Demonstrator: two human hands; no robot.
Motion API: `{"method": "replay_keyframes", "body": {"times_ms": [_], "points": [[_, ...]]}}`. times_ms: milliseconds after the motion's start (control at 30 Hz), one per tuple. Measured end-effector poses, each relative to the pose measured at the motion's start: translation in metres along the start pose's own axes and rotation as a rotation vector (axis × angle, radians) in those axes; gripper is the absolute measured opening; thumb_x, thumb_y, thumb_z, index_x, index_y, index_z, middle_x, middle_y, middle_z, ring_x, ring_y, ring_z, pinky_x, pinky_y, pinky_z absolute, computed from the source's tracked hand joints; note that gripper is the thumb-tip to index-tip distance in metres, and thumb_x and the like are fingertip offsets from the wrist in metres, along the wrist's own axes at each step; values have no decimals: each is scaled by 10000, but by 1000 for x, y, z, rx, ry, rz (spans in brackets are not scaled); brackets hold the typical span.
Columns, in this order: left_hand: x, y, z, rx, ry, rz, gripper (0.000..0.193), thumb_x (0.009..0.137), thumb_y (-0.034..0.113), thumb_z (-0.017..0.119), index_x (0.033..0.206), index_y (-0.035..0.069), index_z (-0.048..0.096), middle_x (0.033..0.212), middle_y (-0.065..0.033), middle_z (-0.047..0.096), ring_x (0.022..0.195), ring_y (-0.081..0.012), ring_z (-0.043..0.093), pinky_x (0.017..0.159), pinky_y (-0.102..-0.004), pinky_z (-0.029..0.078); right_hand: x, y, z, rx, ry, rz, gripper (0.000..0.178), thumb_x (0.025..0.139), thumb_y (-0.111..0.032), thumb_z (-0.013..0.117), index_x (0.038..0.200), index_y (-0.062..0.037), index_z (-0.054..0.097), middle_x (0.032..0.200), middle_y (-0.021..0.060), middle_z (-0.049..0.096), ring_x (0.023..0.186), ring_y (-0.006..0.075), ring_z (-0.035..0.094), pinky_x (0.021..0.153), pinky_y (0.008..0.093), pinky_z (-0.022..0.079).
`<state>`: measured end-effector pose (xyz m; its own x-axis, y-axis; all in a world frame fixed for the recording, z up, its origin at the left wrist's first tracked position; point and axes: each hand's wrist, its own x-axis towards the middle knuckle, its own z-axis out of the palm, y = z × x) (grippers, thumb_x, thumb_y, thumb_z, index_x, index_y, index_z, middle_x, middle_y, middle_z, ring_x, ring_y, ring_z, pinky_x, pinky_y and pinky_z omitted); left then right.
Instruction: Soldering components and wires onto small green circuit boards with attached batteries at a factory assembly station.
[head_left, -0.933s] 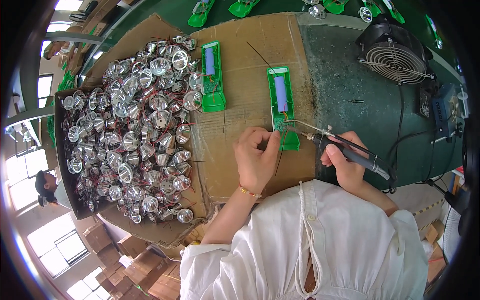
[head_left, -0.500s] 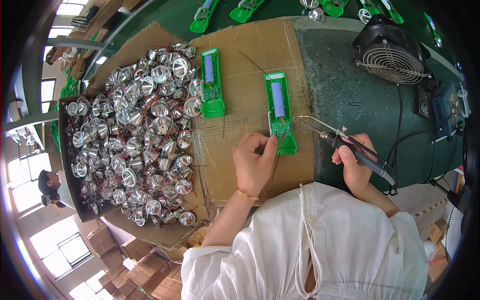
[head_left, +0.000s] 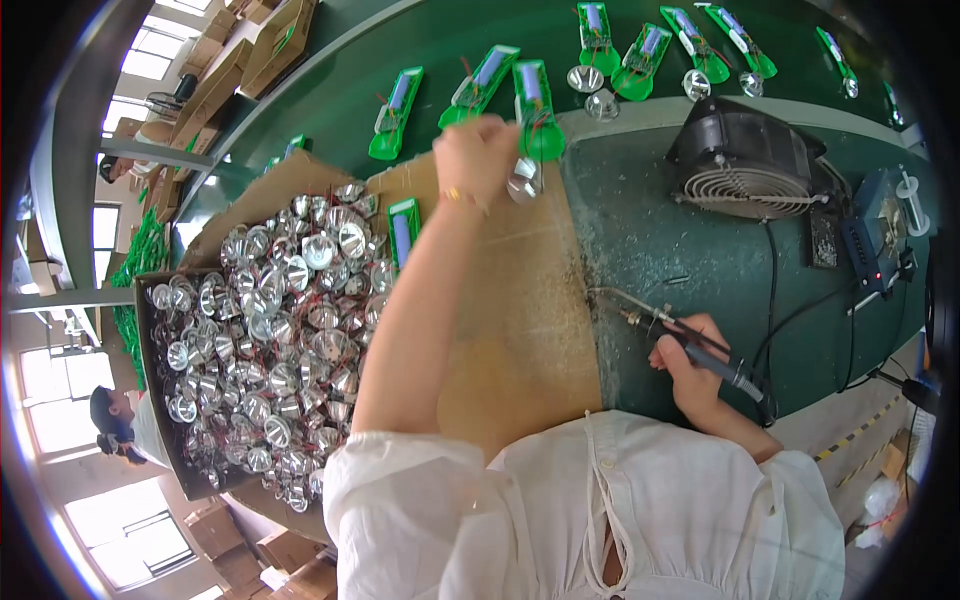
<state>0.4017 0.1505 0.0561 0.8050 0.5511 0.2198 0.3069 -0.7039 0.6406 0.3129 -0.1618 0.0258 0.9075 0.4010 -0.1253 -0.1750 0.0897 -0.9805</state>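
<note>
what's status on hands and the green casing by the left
Left hand blurred beside green casing, contact unclear. Right hand holding soldering iron. Casing open, purple battery showing, silvery reflector at its near end.

Soldering iron (head_left: 732, 372) in right hand (head_left: 692, 362); fan (head_left: 750, 182) there beyond grip, soldering station (head_left: 864, 240) farther right, cardboard (head_left: 520, 345) left. Housing (head_left: 541, 140) just right of left hand (head_left: 478, 158); box (head_left: 154, 360) of reflectors (head_left: 276, 375) leftward.

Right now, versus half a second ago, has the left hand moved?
Yes: the left hand went forward, from the near half of the brown cardboard sheet to its far edge.
</note>
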Motion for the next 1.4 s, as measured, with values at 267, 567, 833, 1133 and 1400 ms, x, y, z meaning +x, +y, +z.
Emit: {"method": "replay_keyframes", "body": {"times_ms": [267,567,833,1133,1400], "points": [[81,-40,2,356,-82,187,551,621,311,733,1104,114,560,1144,-212,505,1090,-327,482,907,-370,418,4,6,-6,-58,-18,-6,165,789,-55,642,869,3,511,669,75,624,589,101,601,533,239,485],[-57,-9,-30,363,-113,157,417,670,278,690,1013,66,584,907,-147,609,857,-323,585,747,-401,470,2,8,-8,-66,-7,-18,147,802,-63,617,862,13,507,665,81,610,583,107,590,536,242,486],[-231,27,-59,-46,-107,-26,500,654,311,760,1016,49,535,1000,-140,531,829,-309,571,668,-378,488,3,7,-4,-69,33,-95,141,838,-69,566,930,20,505,654,80,563,544,105,535,517,220,456],[-234,-50,-133,811,385,-3,285,682,138,695,950,94,610,897,-62,532,862,-246,501,766,-381,398,-7,11,-1,-95,31,-163,186,846,-139,559,942,11,507,613,64,524,505,104,474,469,209,376],[-219,-56,-138,598,410,133,80,778,164,625,831,106,607,1033,-29,590,1041,-256,510,912,-403,318,-27,-4,1,-69,-9,-182,205,833,-122,591,931,26,487,647,95,568,532,106,537,485,213,438]]}}
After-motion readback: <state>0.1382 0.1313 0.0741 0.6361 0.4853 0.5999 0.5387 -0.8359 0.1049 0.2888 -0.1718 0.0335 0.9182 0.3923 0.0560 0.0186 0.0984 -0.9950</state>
